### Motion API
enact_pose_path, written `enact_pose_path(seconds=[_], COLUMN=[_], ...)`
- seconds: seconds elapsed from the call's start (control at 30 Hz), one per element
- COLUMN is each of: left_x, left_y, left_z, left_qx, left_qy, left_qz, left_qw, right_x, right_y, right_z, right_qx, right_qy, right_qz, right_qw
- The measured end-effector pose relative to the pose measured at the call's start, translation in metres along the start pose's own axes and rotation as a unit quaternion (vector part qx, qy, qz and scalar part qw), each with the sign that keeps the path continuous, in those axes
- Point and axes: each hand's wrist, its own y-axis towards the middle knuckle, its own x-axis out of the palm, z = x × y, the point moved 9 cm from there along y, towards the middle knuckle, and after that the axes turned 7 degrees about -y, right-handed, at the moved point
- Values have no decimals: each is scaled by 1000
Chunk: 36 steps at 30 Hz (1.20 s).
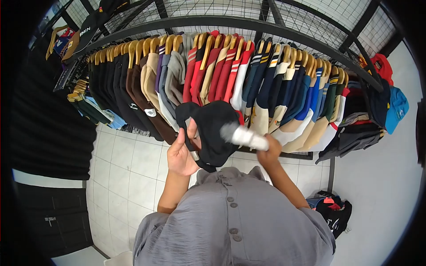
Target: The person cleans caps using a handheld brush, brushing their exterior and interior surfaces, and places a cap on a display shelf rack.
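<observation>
My left hand (184,153) is closed on a black cap (217,128), held up in front of my chest. The thumb lies on the near side of the cap, and some fingers show through the opening at its back. My right hand (269,150) grips the handle of a white brush (250,138). The brush's pale head is smeared by motion and overlaps the right side of the cap; whether it touches the fabric I cannot tell.
A long rack of jackets (217,75) on wooden hangers runs ahead, under a black metal rail (213,22). More caps (396,108) hang at the right end. A dark pile of items (335,213) sits on the tiled floor (128,173) at lower right.
</observation>
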Motion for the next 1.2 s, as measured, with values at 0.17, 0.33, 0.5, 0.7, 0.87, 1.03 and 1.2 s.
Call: enact_pose_path(seconds=[0.17, 0.33, 0.5, 0.7, 0.87, 1.03, 1.2], left_x=[5, -5, 10, 13, 4, 15, 8], left_y=[-9, -27, -47, -46, -45, -43, -39], left_z=[-2, -17, -33, -34, -26, -30, -25], left_qx=[-26, -113, -238, -196, -168, -205, -193], left_qy=[-45, -35, 31, 45, 19, 107, 88], left_qz=[-60, -87, -131, -138, -109, -152, -161], left_qw=[997, 989, 962, 970, 979, 961, 964], right_x=[-36, -29, -3, 46, 8, 16, -13], right_y=[32, 69, 51, 44, 42, 36, 27], right_z=[16, 13, 54, 30, 31, 15, 44], right_qx=[79, 63, 337, 172, 243, 152, 238], right_qy=[44, -86, 235, 82, 246, 97, 225], right_qz=[61, -37, -158, -338, -293, -378, -336], right_qw=[994, 994, 898, 922, 891, 908, 883])
